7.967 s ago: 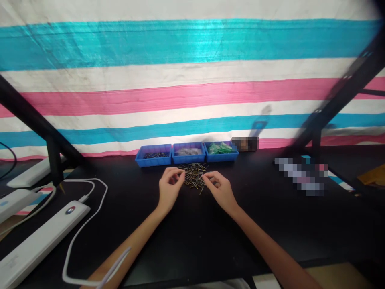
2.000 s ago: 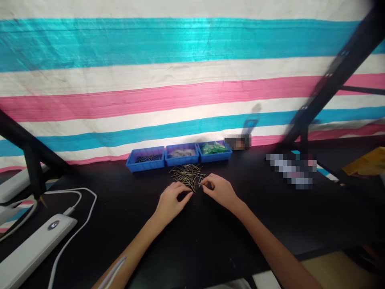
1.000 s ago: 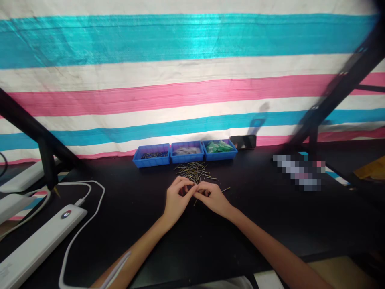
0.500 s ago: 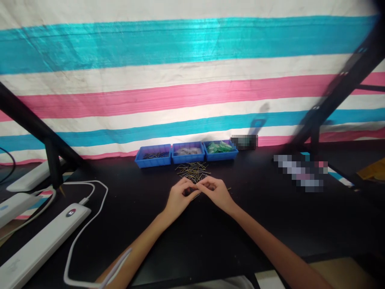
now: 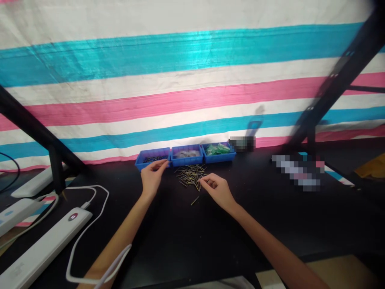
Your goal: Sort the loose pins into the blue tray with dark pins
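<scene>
Moved since half a second ago: my left hand (image 5: 152, 176), then meeting my right hand (image 5: 219, 190) at the fingertips, now well off to the left, at the front edge of the left tray (image 5: 150, 153).

Near to far:

Table (image 5: 195, 241): black, under both my hands and forearms.

Power bank (image 5: 45, 249): one, white, flat on the table, left of my left forearm. White cable (image 5: 68, 267) curving between the two.

Loose pin (image 5: 195, 200): one, thin, metal, lying slantwise by itself, just nearer to me than my right fingertips and to their left.

Right hand: thumb and forefinger brought together in a pinch, other fingers curled under; tips at the right edge of the heap. Whether a pin is between them I cannot tell.

Heap of pins (image 5: 190, 173): many, thin, brass-coloured and grey, crossed over one another, between my two hands.

Left hand: thumb and fingertips drawn together, over the right-hand part of the left tray's front edge. I cannot tell what, if anything, they grip.

Left tray: blue, dark pins inside, partly hidden by my left hand.

Middle tray (image 5: 187, 161): blue, pale contents, just beyond the heap.

Right tray (image 5: 220, 158): blue, green packets (image 5: 217, 149) inside, beyond my right hand.

Sheet (image 5: 192, 96): striped, behind the trays.
</scene>
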Demonstrator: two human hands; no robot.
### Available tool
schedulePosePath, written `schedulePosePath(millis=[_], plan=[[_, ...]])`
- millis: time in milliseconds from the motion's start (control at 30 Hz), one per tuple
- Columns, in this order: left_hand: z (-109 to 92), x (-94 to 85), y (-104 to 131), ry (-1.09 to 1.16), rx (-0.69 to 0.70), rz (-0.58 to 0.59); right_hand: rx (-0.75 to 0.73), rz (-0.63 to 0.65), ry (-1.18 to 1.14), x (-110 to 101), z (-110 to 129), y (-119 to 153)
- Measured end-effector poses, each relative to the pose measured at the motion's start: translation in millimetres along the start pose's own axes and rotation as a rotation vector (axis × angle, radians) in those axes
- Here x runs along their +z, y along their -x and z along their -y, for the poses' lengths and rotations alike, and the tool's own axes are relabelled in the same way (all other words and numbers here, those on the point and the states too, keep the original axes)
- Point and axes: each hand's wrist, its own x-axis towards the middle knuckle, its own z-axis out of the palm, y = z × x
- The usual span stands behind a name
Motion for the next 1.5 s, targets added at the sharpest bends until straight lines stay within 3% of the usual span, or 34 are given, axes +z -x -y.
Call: schedulePosePath(millis=[100,200,267,433,567,700,933,1067,1267,1433,1500], plan=[[6.0,-8.1,-23.1,-0.12,0.023,-0.108,-0.016,0.032,0.055,-0.8,-3.0,-0.5],[0.5,-9.7,-25.7,-0.257,0.083,-0.099,-0.025,0.08,0.118,-2.5,-5.0,-1.5],[-8.7,-5.7,-13.2,-0.259,0.143,-0.001,-0.018,0.105,0.167,-5.6,-4.7,-2.9],[-28.5,11.4,42.0,-0.371,0.329,0.533,0.014,0.096,0.284,-21.0,-1.2,-8.2],[-26.3,21.2,71.3,-0.518,0.404,0.717,0.073,0.04,0.438,-35.4,-2.7,-12.5],[-18.4,23.5,75.0,-0.533,0.396,0.748,0.125,0.144,0.518,-51.0,-10.2,-15.1],[-8.4,17.5,63.1,-0.597,0.364,0.668,0.249,0.381,0.613,-79.4,-21.5,-14.7],[-5.3,17.3,64.6,-0.577,0.34,0.638,0.279,0.483,0.581,-84.5,-25.0,-13.1],[-3.7,24.7,73.7,-0.397,0.325,0.677,0.176,0.434,0.545,-64.0,-24.5,-11.6],[-9.6,29.4,80.4,-0.22,0.352,0.853,0.031,0.362,0.47,-34.1,-13.6,-4.9],[-12.4,28.8,81.0,-0.217,0.356,0.871,0.001,0.336,0.455,-25.6,-11.2,-2.4]])
